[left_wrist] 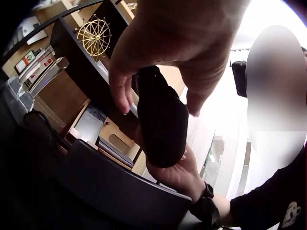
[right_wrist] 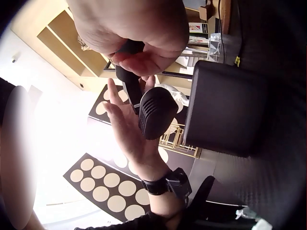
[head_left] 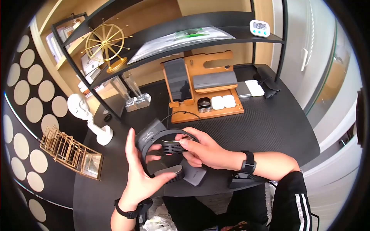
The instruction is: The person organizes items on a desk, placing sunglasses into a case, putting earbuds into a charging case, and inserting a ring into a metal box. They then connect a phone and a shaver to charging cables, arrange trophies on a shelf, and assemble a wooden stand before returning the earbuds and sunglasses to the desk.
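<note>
Between both hands, over the near part of the desk, is a black C-shaped neck fan with slatted ends. My left hand holds the band from the left, thumb along the lower end and some fingers showing through the loop. The right hand grips the upper end, its thumb on top and fingers bent beneath. In the right wrist view, one slatted end faces the camera beside the left palm. A dark grey flat box lies on the desk below the hands, partly hidden by the fan.
A wooden stand with a phone and white cases stands behind. Left are a white figurine and a gold-coloured frame model. A black shelf spans the back, bearing a gold wheel and white timer.
</note>
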Demonstrator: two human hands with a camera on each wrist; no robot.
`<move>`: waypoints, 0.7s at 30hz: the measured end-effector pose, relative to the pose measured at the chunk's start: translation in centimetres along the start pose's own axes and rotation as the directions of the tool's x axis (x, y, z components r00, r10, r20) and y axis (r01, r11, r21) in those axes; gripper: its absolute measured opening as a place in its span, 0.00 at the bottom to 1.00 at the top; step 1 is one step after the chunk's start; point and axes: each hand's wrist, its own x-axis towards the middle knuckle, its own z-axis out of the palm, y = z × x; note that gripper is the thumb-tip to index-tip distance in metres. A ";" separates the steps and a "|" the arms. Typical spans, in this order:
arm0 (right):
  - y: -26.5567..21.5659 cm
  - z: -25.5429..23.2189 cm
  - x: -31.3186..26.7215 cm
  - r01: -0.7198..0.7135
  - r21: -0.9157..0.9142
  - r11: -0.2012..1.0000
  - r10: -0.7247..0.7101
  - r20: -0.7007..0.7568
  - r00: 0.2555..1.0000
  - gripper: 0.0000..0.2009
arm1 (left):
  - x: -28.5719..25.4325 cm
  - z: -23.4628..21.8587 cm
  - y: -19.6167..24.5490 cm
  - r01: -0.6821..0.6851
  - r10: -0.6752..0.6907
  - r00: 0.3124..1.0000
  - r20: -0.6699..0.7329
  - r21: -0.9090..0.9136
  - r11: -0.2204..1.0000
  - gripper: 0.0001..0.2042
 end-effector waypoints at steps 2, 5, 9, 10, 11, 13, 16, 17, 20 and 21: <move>-0.4 0.1 -0.1 0.004 0.032 0.999 -0.004 -0.013 1.000 0.12 | 0.1 -0.1 0.5 -0.069 0.041 0.996 0.083 0.363 0.929 0.62; -0.1 -0.3 0.0 0.006 0.082 0.997 -0.006 -0.002 1.000 0.12 | 0.2 0.0 1.0 -0.085 0.031 0.991 0.128 0.444 0.892 0.60; 0.2 -0.6 0.4 0.014 0.187 0.982 -0.010 -0.027 1.000 0.13 | 0.4 0.2 1.7 -0.187 0.079 0.976 0.204 0.592 0.784 0.52; 0.2 -0.8 0.5 0.019 0.186 0.982 -0.017 -0.012 1.000 0.13 | 0.4 0.5 1.9 -0.200 0.112 0.977 0.179 0.614 0.763 0.46; 0.1 -1.0 0.5 0.025 0.183 0.983 -0.025 0.000 1.000 0.13 | 0.4 0.5 1.7 -0.199 0.110 0.977 0.181 0.616 0.762 0.46; 0.3 -1.0 0.6 0.022 0.152 0.988 -0.018 -0.030 0.999 0.13 | 0.3 0.5 0.8 -0.257 0.205 0.966 0.157 0.660 0.706 0.44; 0.6 -1.1 0.7 0.011 0.036 0.999 -0.010 -0.043 0.999 0.14 | -0.1 0.4 0.9 -0.185 0.178 0.981 0.076 0.630 0.755 0.41; 0.7 -1.1 0.7 0.014 0.030 0.999 -0.013 -0.048 0.999 0.14 | -0.1 0.4 0.8 -0.129 0.137 0.990 0.028 0.563 0.816 0.42; 1.1 -1.1 0.8 0.114 -0.141 0.984 -0.114 0.004 0.993 0.14 | 0.1 -0.1 0.4 -0.119 0.145 0.989 -0.008 0.532 0.839 0.38; 1.1 -0.9 0.8 0.134 -0.152 0.979 -0.134 0.014 0.991 0.15 | 0.2 -0.1 0.4 -0.124 0.156 0.988 -0.018 0.520 0.845 0.37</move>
